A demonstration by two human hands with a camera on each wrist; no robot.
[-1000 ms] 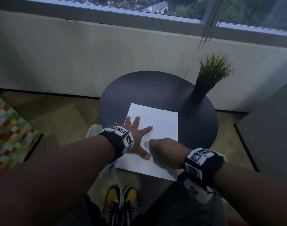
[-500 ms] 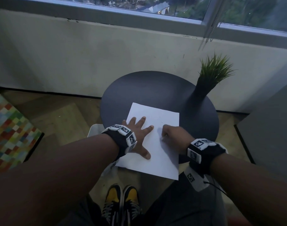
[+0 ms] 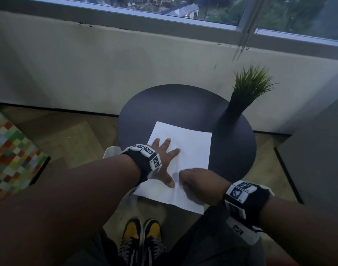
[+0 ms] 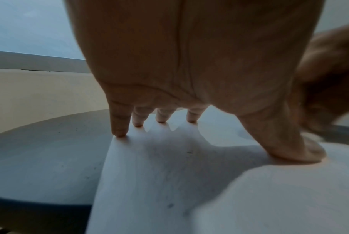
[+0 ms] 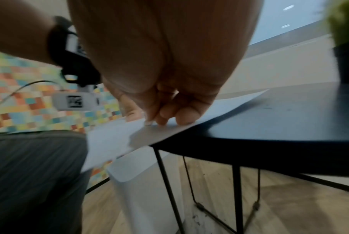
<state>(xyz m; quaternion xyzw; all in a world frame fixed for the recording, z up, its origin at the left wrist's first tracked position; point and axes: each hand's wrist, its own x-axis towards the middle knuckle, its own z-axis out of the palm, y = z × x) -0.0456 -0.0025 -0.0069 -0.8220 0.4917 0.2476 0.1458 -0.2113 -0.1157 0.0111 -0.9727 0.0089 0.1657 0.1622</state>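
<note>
A white sheet of paper (image 3: 191, 148) lies on the round dark table (image 3: 173, 108), and its near end overhangs the table's edge. My left hand (image 3: 164, 156) lies flat on the sheet's left half with its fingers spread; in the left wrist view its fingertips (image 4: 119, 133) and thumb press the paper (image 4: 169, 182). My right hand (image 3: 195, 183) is beside the left thumb with its fingers curled. In the right wrist view its fingertips (image 5: 163, 120) press down on the paper (image 5: 113, 137) at the table's near edge and hold nothing.
A dark vase with green grass (image 3: 248, 87) stands at the table's right rear. A white bin (image 5: 145, 182) is under the table among thin black legs. A checkered block (image 3: 10, 156) lies left, a grey surface (image 3: 317, 150) right. My shoes (image 3: 141, 233) are below.
My right hand slid away along the middle of the sheet, then came back to the near edge. The left hand has stayed flat on the paper.
</note>
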